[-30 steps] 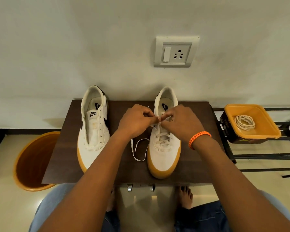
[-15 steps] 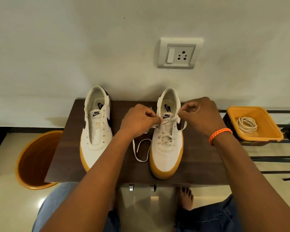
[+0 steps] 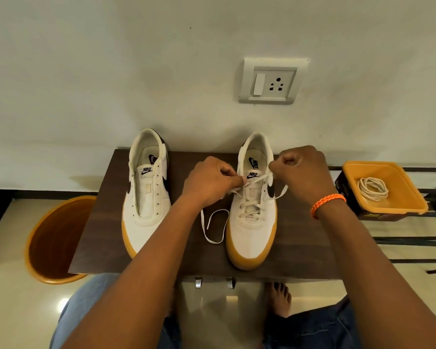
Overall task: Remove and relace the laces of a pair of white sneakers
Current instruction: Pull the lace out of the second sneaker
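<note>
Compared with a second ago, both hands are standing apart: the right hand is now sitting beside the collar of the right sneaker, no longer meeting the left hand over the tongue. Nearest the camera, denim-clad knees and a bare foot are showing below the front edge of the dark wooden table. On the table, a free loop of the white lace is lying between the two shoes, just beside the right sneaker's gum-soled toe. The left hand is pinching one lace strand at the upper eyelets; the right hand is gripping the other strand in a curled fist, and an orange braided wristband is sitting on that wrist. The left sneaker is standing parallel, with bare eyelets. An orange bucket is sitting on the floor at left. At right, an orange tray is holding a coiled lace. Farthest, a wall socket is showing.
</note>
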Tool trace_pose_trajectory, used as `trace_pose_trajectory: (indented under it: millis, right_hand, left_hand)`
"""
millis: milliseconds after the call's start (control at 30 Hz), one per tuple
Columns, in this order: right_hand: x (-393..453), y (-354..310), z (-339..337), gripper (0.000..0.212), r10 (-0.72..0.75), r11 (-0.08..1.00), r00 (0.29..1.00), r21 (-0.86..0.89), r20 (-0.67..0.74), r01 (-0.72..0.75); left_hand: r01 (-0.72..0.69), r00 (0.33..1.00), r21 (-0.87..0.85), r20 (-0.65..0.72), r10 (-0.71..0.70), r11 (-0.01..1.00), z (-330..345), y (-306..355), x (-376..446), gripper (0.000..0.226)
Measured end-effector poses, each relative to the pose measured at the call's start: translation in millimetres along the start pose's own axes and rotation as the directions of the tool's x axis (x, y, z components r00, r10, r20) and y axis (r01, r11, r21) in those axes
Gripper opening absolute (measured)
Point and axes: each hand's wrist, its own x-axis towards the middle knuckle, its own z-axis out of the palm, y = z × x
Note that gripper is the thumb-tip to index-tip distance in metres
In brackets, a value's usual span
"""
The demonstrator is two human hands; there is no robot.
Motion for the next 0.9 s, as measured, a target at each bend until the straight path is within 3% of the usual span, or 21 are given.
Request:
trace_pose_trajectory:
  millis: [100,333,433,567,767,900]
  right_hand:
    - [-1.8,-0.2,-0.5,0.023,-0.038,0.999,0.998,-0.009,-0.057,0.038]
    - [-9.0,-7.2,35.8,0.019,-0.129,0.964,0.956,-0.194,0.264,0.184]
    - [-6.5,-4.3,34.3,0.019,-0.121,0.963,0.966,-0.210,0.229,0.171]
    - [1.8,0.0,12.6,0.019,-0.069,0.992,0.991,-0.100,0.111,0.081]
    - [-6.8,0.6,39.1,0.016,-0.099,0.977,0.947,-0.151,0.306,0.151]
    - [-4.2,-0.7,37.0,0.017,-0.113,0.974,0.962,-0.165,0.250,0.157]
  left_hand:
    - [0.006,1.000,0.002,-0.004,-0.006,1.000,-0.4,0.2,0.4,0.021]
    - [-0.002,1.000,-0.011,-0.004,0.002,1.000,-2.5,-1.6,-1.3,0.018]
    - [-0.003,1.000,-0.012,-0.003,0.003,1.000,-2.2,-1.1,-1.5,0.019]
    - [0.004,1.000,-0.006,-0.002,-0.004,1.000,-1.8,1.0,-2.0,0.023]
    - [-0.006,1.000,-0.006,-0.008,0.006,1.000,-2.4,0.4,-1.6,0.016]
    - [-0.005,1.000,-0.016,0.011,0.005,1.000,-3.7,-0.8,-1.7,0.017]
